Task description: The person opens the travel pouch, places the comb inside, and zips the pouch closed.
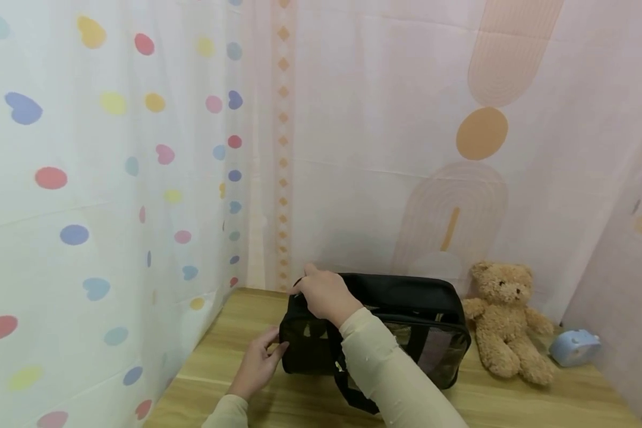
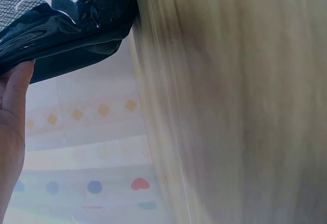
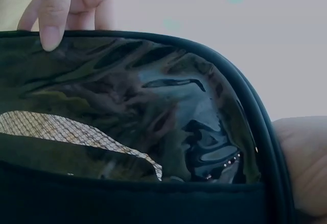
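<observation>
Black and see-through, the bag point(image 1: 401, 294) is standing on the wooden table point(image 1: 208, 362); our left hand point(image 1: 258, 364) is pinching its end edge; our right hand point(image 1: 329, 296) is resting over its top corner, its hold being unclear to us. We are seemingly working that corner; the next move is probably calling for steady left support.
</observation>
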Demonstrator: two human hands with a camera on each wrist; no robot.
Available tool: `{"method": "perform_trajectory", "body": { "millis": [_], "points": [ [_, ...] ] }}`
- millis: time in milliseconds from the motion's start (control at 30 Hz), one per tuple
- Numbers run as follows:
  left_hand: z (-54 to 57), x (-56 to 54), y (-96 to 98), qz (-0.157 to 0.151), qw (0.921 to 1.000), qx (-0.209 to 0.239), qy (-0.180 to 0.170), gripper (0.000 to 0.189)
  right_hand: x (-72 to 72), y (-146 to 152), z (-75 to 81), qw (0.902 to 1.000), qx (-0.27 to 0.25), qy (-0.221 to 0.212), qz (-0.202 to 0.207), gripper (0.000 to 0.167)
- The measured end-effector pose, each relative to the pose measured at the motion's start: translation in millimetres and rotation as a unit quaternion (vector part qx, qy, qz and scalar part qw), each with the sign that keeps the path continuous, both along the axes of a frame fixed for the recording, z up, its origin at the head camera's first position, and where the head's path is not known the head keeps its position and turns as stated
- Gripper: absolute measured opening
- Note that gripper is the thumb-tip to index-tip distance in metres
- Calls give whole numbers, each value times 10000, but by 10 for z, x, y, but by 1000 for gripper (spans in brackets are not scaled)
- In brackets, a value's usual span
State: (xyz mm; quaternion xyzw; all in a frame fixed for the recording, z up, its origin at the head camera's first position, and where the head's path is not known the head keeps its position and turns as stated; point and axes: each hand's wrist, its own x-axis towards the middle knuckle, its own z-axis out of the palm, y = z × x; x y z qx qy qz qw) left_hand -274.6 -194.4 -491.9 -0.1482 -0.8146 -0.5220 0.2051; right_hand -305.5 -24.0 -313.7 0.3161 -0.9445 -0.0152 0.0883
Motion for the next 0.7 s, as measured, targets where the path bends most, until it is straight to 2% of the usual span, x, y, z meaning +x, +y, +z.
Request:
{"method": "perform_trajectory", "body": {
  "millis": [100, 200, 333, 400, 500, 700],
  "points": [
    [-12, -2, -9, -47, 10000, -42, 60, 31, -3, -28, -2, 9996, 235, -74, -113, 38],
    [-20, -3, -21, -110, 9999, 1, 88, 29, 15, -87, -4, 9971, 719, -51, -249, 41],
    [-17, 2, -21, -161, 9998, 74, 34, 29, 51, -168, -1, 9862, 1586, 199, -423, 43],
    [-18, 8, -23, -138, 9999, 55, -20, 29, 65, -196, -7, 9815, 1823, 314, -494, 41],
    [-23, 14, -23, -94, 9999, 20, -102, 31, 78, -198, -29, 9834, 1706, 360, -494, 36],
    [-14, 23, -14, -57, 9998, 18, -181, 31, 88, -99, -32, 9963, 823, 86, -239, 21]
  ]
}}
